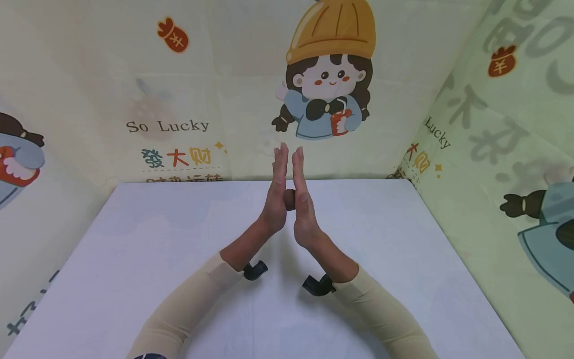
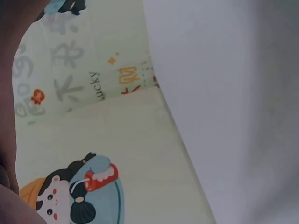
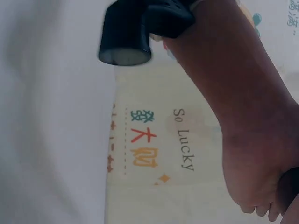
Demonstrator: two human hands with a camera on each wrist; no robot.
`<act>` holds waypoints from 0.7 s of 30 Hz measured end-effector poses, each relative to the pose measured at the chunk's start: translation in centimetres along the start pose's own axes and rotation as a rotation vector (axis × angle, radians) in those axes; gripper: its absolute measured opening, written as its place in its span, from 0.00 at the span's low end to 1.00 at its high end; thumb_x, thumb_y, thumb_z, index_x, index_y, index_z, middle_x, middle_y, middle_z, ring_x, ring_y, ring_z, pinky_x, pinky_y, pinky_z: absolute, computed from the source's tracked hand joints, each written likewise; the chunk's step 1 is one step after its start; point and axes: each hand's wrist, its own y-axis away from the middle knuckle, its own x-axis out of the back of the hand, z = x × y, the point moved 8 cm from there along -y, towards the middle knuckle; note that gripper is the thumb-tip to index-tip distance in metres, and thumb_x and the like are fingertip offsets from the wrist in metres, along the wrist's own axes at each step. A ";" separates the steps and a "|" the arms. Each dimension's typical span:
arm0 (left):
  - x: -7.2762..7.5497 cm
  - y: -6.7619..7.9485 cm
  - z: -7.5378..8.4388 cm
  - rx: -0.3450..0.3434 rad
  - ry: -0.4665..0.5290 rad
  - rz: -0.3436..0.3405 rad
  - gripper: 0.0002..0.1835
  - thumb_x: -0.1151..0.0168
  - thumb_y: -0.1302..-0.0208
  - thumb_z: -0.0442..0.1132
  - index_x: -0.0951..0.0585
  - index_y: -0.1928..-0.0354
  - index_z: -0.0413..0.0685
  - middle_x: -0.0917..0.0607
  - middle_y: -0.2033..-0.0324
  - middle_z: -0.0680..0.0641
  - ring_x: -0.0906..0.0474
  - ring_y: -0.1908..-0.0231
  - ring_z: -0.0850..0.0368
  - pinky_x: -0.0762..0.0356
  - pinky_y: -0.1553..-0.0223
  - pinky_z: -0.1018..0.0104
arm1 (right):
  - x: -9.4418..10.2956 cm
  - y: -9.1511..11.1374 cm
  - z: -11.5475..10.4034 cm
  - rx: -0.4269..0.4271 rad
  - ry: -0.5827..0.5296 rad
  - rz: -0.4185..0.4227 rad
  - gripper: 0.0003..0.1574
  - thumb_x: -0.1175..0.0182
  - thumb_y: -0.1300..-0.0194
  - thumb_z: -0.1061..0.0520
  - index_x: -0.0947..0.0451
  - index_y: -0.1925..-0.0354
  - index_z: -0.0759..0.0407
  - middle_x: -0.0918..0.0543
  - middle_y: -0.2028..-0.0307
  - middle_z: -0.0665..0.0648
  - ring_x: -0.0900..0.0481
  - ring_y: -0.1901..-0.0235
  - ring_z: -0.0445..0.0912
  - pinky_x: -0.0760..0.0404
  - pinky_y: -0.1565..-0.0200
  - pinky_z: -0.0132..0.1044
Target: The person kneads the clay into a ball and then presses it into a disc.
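Observation:
Between two upright palms sits a small dark brown ball (image 1: 290, 199), pressed from both sides above the white table (image 1: 358, 219). My left hand (image 1: 273, 202) is flat against its left side, with straight fingers pointing up and away. Mirroring it, my right hand (image 1: 306, 212) touches the ball's other side, fingers likewise extended. In the right wrist view the ball (image 3: 288, 186) shows at the right edge, next to the heel of the left hand (image 3: 254, 172). Only a strip of the right hand (image 2: 7, 112) appears along the left wrist view's edge.
Black wrist cameras (image 1: 255, 270) hang below both wrists, over the table. Behind the table rises a pale cloth backdrop (image 1: 242, 99) with cartoon figures and lettering, and similar cloth stands at both sides.

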 end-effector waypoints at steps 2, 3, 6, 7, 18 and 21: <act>-0.4 0.3 0.0 -0.030 -0.021 -0.009 0.37 0.76 0.20 0.49 0.60 0.16 0.41 0.61 0.15 0.46 0.75 0.19 0.56 0.76 0.23 0.47 | 0.3 0.0 0.0 0.002 0.006 0.004 0.58 0.76 0.20 0.25 0.69 0.17 0.66 0.71 0.16 0.58 0.73 0.18 0.49 0.68 0.22 0.53; -0.6 0.5 -0.1 -0.041 -0.027 -0.013 0.36 0.76 0.20 0.48 0.59 0.16 0.40 0.61 0.16 0.45 0.75 0.18 0.55 0.76 0.23 0.48 | 0.4 -0.1 0.0 0.002 0.007 0.008 0.58 0.76 0.20 0.24 0.69 0.17 0.66 0.71 0.16 0.58 0.72 0.18 0.49 0.68 0.22 0.53; -1.2 1.0 -0.1 -0.051 -0.019 -0.028 0.36 0.77 0.21 0.47 0.58 0.16 0.40 0.60 0.16 0.45 0.75 0.18 0.53 0.74 0.23 0.50 | 1.0 -0.2 0.0 -0.002 0.009 0.020 0.59 0.75 0.21 0.24 0.70 0.17 0.65 0.71 0.16 0.58 0.72 0.18 0.48 0.69 0.22 0.50; -1.4 1.1 -0.1 -0.053 -0.014 -0.035 0.36 0.77 0.21 0.46 0.58 0.16 0.39 0.60 0.16 0.45 0.75 0.18 0.53 0.73 0.22 0.49 | 1.1 -0.3 -0.1 -0.002 0.005 0.023 0.59 0.75 0.21 0.24 0.70 0.17 0.65 0.71 0.16 0.58 0.72 0.18 0.48 0.69 0.22 0.50; -2.8 2.0 1.4 -0.055 0.027 -0.071 0.42 0.75 0.18 0.62 0.61 0.16 0.40 0.63 0.16 0.46 0.75 0.18 0.54 0.74 0.23 0.43 | 2.8 -1.8 0.5 -0.067 -0.039 0.041 0.59 0.76 0.23 0.21 0.72 0.15 0.58 0.69 0.16 0.47 0.72 0.18 0.42 0.70 0.23 0.48; -2.8 2.0 2.0 -0.074 0.020 -0.064 0.44 0.75 0.18 0.64 0.60 0.16 0.39 0.63 0.16 0.45 0.75 0.18 0.54 0.75 0.23 0.44 | 2.8 -1.8 0.8 -0.076 -0.072 0.029 0.60 0.76 0.24 0.20 0.72 0.16 0.58 0.70 0.16 0.47 0.71 0.18 0.42 0.69 0.23 0.49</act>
